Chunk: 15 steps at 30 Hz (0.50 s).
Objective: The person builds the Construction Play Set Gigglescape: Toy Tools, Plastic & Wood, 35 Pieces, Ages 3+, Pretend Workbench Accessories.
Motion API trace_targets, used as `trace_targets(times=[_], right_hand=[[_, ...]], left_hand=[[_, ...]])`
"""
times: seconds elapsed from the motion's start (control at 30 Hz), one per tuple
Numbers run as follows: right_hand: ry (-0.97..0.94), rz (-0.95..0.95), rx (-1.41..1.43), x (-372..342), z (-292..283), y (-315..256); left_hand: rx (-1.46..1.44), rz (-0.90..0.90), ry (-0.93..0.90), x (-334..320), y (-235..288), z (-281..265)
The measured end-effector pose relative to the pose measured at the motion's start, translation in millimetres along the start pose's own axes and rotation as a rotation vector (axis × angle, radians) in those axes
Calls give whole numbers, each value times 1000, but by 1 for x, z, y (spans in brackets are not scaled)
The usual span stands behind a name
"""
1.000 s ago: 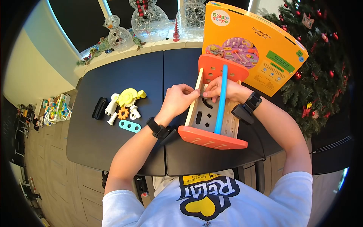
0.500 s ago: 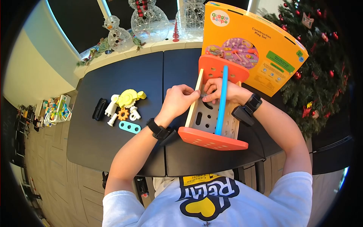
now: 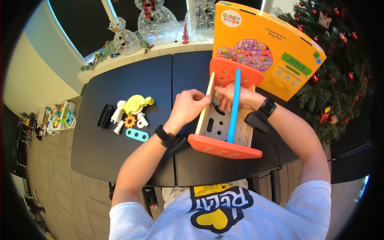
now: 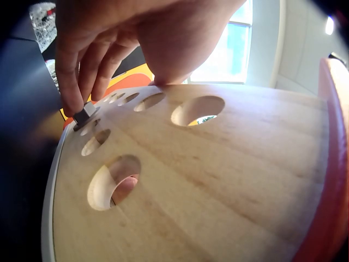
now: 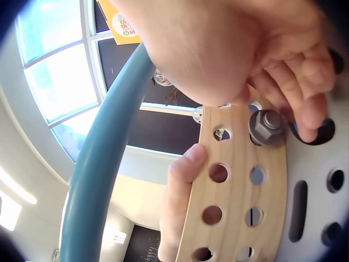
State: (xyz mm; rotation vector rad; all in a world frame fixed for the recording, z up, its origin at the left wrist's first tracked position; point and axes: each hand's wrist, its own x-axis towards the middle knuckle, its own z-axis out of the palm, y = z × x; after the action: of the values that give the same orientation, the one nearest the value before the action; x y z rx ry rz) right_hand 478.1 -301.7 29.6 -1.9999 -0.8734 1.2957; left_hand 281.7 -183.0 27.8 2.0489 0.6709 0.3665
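Observation:
A toy toolbox with orange-red end panels (image 3: 226, 149), wooden sides and a blue bar handle (image 3: 235, 108) stands between the hands. The left hand (image 3: 189, 106) grips the near wooden side panel (image 4: 218, 180), thumb over its top edge. Its fingertips hold a grey bolt head (image 4: 85, 115) against the outer face. On the inner face, a grey hex nut (image 5: 267, 127) sits on the bolt's end. Reaching under the handle, the right hand (image 3: 242, 97) has its fingers loosely bent beside the nut, apart from it, over the slotted grey base (image 5: 311, 188).
Left on the black table (image 3: 120, 160) lie yellow toy pieces (image 3: 135, 104), an orange gear (image 3: 130, 120), white screws, a teal strip (image 3: 137, 134) and a black case (image 3: 105, 116). An orange box (image 3: 272, 40) stands behind the toolbox, a decorated tree (image 3: 332, 80) at right.
The right thumb and fingers have spread apart from their pinch at the inner side of the panel, leaving the grey nut in view. The left hand stays where it was.

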Motion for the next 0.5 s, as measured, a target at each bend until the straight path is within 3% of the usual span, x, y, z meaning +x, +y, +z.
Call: trace_targets(times=[0.17, 0.37, 0.5], right_hand=[[-33, -298, -50, 2, -1, 12], [-35, -255, -56, 6, -2, 14], [-103, -64, -57, 9, -3, 8]], left_hand=[[-6, -1, -4, 0, 0, 0], [-6, -5, -4, 0, 1, 0], [-20, -8, -2, -1, 1, 1]])
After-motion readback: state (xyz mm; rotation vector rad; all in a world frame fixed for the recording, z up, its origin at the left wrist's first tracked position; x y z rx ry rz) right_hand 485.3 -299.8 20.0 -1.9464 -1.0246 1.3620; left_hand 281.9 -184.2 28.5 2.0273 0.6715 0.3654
